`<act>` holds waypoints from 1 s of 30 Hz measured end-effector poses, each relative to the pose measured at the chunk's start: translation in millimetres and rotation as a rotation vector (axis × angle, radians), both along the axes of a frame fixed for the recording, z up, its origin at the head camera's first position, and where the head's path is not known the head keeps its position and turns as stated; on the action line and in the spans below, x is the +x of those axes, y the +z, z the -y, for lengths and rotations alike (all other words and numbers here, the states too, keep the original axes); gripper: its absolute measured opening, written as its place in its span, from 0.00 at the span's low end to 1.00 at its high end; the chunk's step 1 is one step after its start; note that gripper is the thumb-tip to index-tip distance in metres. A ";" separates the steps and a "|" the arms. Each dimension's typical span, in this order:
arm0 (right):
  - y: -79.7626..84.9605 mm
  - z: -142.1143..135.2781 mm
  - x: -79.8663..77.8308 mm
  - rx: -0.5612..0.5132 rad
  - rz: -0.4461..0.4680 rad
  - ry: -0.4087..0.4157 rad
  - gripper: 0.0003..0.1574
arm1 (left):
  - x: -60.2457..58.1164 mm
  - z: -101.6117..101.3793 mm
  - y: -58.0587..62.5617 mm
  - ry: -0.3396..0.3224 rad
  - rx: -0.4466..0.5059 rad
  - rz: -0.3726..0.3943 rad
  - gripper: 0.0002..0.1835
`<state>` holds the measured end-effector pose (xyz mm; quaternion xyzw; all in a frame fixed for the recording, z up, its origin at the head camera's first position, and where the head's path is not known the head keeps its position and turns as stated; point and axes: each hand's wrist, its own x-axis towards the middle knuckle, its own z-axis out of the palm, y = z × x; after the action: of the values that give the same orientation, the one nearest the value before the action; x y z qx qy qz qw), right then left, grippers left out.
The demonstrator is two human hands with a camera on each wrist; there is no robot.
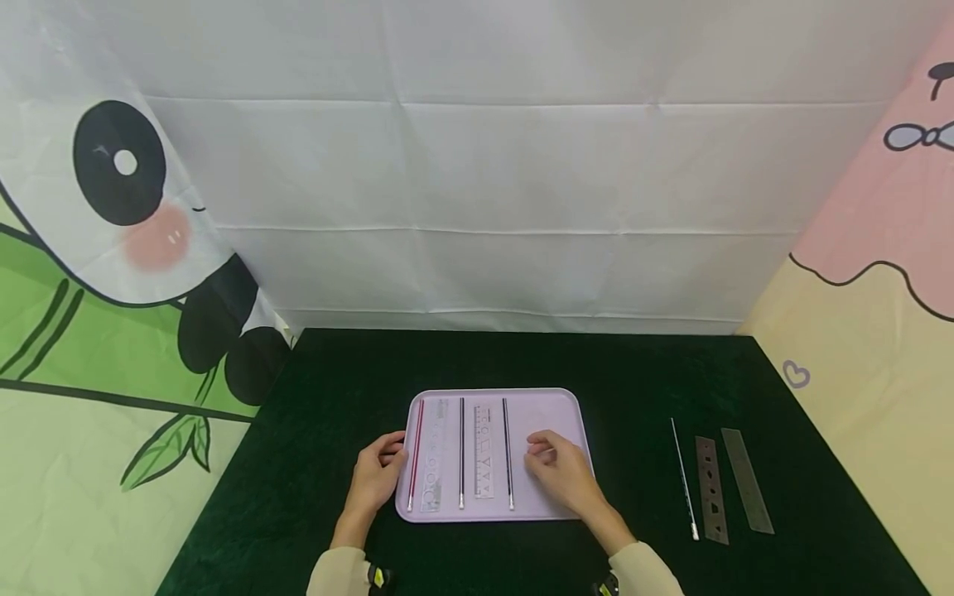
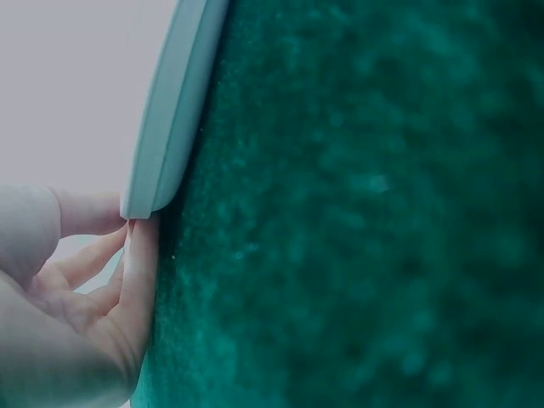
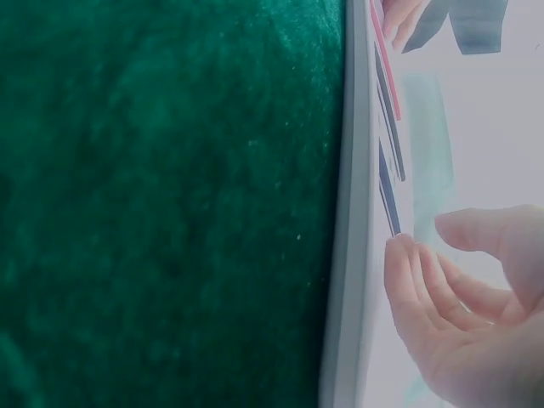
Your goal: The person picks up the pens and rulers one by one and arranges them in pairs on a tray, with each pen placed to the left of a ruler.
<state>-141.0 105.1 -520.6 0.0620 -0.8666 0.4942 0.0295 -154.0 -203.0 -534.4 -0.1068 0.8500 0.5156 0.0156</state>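
A pale lilac tray [image 1: 547, 410] lies on the dark green table. Its left edge is pinched by my left hand [image 1: 375, 476], thumb above and fingers below the rim [image 2: 166, 119] in the left wrist view. From left to right on the tray are a red pencil [image 1: 416, 455], a clear stencil ruler [image 1: 431, 468], a black pencil [image 1: 462, 455], a shorter clear stencil ruler [image 1: 484, 455] and another dark pencil [image 1: 508, 455]. Over the tray's right part is my right hand [image 1: 561, 472], loosely bent and holding nothing, with the thumb apart from the fingers in the right wrist view.
Right of the tray, a light-coloured pencil [image 1: 684, 480], a stencil ruler [image 1: 711, 488] with cut-out shapes and a plain-looking ruler [image 1: 748, 482] lie on the green cloth [image 1: 633, 389]. A white curtain [image 1: 514, 165] hangs behind the table, with printed cloths at both sides.
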 end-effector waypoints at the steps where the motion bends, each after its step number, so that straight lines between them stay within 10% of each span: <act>1: 0.0 -0.8 0.2 -0.002 0.002 -0.005 0.13 | 0.0 0.0 0.1 0.000 0.000 0.001 0.20; 30: -4.9 -34.0 16.3 -0.030 -0.013 -0.078 0.14 | 0.1 0.4 1.0 0.000 0.000 0.008 0.20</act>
<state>-124.8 139.0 -525.5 0.0306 -0.8607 0.5051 0.0553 -153.9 -203.4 -533.5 -0.1088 0.8500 0.5150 0.0188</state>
